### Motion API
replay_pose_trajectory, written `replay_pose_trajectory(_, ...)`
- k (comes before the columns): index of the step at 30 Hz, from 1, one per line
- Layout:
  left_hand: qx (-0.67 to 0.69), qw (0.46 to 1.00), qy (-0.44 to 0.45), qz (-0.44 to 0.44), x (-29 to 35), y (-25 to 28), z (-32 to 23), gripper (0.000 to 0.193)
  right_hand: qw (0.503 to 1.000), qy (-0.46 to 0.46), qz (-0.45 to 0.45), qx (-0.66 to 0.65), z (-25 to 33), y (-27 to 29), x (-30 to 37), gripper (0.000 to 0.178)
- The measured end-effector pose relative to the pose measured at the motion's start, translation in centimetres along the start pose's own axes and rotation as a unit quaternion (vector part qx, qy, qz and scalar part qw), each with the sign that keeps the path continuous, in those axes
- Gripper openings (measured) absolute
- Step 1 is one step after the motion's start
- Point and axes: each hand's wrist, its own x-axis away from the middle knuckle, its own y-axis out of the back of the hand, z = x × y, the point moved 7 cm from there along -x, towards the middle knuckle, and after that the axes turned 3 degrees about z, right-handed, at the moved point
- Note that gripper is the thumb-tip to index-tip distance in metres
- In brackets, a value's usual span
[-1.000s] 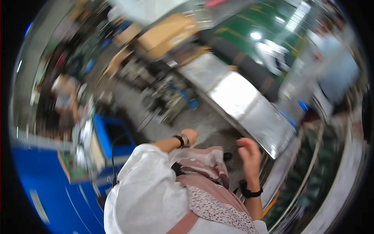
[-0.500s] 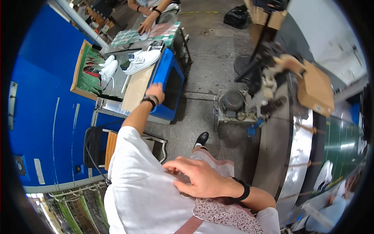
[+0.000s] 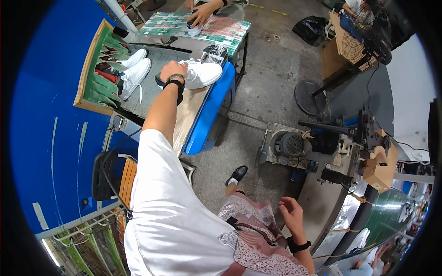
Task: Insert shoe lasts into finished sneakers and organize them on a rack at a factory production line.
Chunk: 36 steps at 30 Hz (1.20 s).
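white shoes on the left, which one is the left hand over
The white shoe alongside the blue panel: the left hand is over its heel end. The two white shoes by the green strips sit farther left, with no hand over them.

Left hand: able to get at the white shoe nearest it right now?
Looks like yes: the left hand is over the heel end of the white shoe, nothing visible between them. Whether it grips is hidden.

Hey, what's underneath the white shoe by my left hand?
A brown board shows along the near side of the white shoe by your left hand. Whatever lies directly beneath the shoe is covered.
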Motion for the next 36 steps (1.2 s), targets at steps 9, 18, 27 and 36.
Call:
replay_pose_trajectory(9,0.023,0.932,-0.358,-0.048,16.3,3.6,-7.8,0.027,0.951,-0.121,-0.040,-0.282,-6.0,2.4,-0.1,0.037)
replay_pose_trajectory(18,0.310,0.636,-0.692,0.145,54.7,11.1,-21.8,0.032,0.658,0.078,0.185,-0.726,2.8,8.7,2.9,0.080)
replay_pose_trajectory(27,0.378,0.688,-0.499,0.368,72.4,-1.1,-27.6,0.031,0.828,0.162,-0.149,-0.515,-8.9,29.1,10.8,0.073)
replay_pose_trajectory(36,0.544,0.638,-0.321,0.440,73.0,-12.0,-33.4,0.019,0.929,0.224,-0.285,0.075,-1.9,37.6,7.0,0.091)
